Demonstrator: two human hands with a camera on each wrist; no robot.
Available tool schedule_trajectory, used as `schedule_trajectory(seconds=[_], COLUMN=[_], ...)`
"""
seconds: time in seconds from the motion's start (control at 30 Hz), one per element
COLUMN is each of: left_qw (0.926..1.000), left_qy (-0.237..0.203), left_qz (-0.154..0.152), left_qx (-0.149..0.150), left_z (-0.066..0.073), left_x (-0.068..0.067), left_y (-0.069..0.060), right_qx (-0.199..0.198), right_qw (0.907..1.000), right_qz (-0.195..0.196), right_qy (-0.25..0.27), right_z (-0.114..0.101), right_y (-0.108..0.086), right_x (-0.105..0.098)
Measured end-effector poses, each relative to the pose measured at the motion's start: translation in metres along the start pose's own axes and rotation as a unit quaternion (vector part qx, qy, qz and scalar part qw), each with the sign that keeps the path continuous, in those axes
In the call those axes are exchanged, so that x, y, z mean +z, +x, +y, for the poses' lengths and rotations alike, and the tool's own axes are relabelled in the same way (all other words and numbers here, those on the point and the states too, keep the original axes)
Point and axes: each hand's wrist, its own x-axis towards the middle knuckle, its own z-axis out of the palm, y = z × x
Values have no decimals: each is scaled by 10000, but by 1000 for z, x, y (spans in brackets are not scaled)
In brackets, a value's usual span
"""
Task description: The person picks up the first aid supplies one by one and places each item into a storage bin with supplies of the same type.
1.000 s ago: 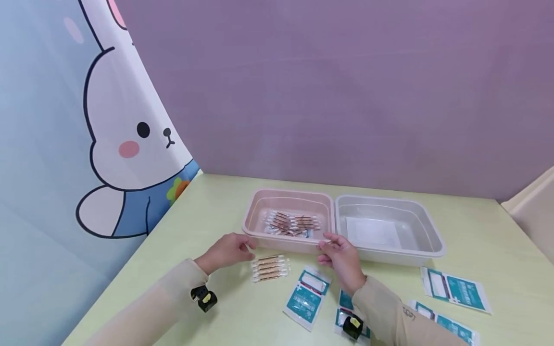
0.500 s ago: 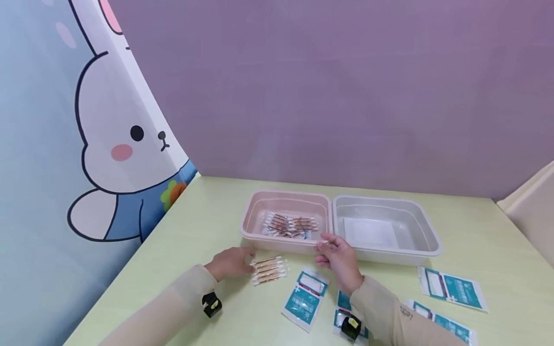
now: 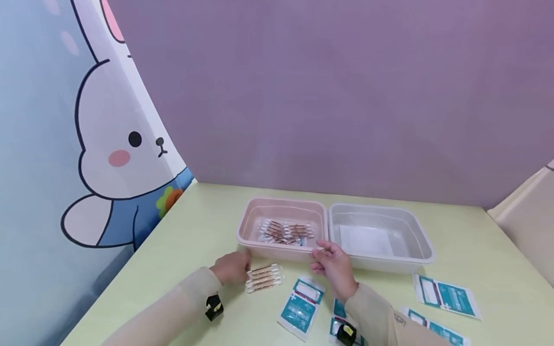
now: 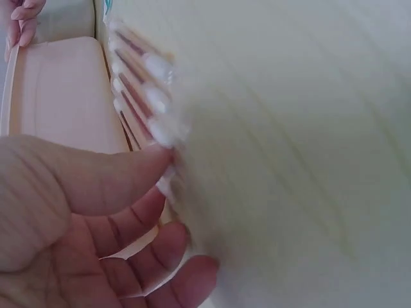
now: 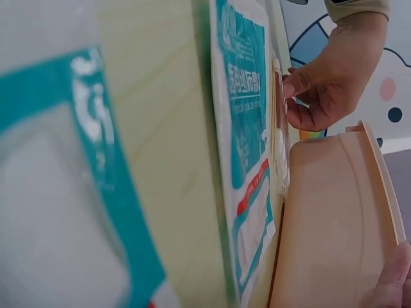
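Observation:
A clear pack of cotton swabs (image 3: pixel 264 278) lies on the table before the pink tray (image 3: pixel 277 252). My left hand (image 3: pixel 232 267) pinches its left edge, with the thumb over the swab tips in the left wrist view; the other fingers are loosely bent. My right hand (image 3: pixel 336 267) holds the front rim of the pink tray near its right corner, seen also at the edge of the right wrist view. More swab packs (image 3: pixel 285 231) lie inside that tray.
A light grey tray (image 3: pixel 381 262) with a white rectangle on its floor stands right of the pink one. Teal-and-white packets (image 3: pixel 301 307) lie in front, one partly under the right sleeve. Another packet (image 3: pixel 447 296) lies at the right. A purple backdrop (image 3: pixel 324 96) rises behind.
My left hand has come down from beside the tray's front-left corner to the swab pack's left edge and pinches it. My right hand stays at the pink tray's rim. The view shifts slightly.

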Motion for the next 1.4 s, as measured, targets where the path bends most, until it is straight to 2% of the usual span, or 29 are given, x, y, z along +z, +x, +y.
schedule_trajectory(seconds=[0.27, 0.43, 0.53, 0.67, 0.77, 0.93, 1.1, 1.23, 1.4], left_qw=[9984, 9983, 9983, 9937, 9900, 9882, 9847, 9823, 9818], left_qy=[283, 261, -7, -369, -508, -724, -780, -794, -1074], left_qz=[-413, -440, -320, -51, -47, -154, -30, -65, -214], left_qx=[247, 296, 482, 1055, 1312, 1342, 1561, 1694, 1552], left_z=[-4, -1, -1, 0, 1, 2, -1, -3, -2], left_x=[3, -3, -8, -14, -17, -18, -23, -29, -30], left_y=[6, 7, 6, 5, 4, 1, -2, -3, -8], right_qx=[-15, -81, -13, -57, -125, -110, -100, -113, -106], right_qw=[10000, 9999, 9999, 9999, 9999, 9999, 9999, 9999, 9999], right_qz=[-41, -8, -31, -54, -50, -27, -28, -74, -65], right_qy=[-48, -116, -129, -87, -33, 19, 6, 34, 85], right_z=[2, -1, -1, -2, -3, -1, 0, -1, 0], right_y=[-2, -1, 0, -1, -1, -1, -1, -1, -1], right_x=[0, -1, -1, -1, -1, -1, -1, -1, -1])
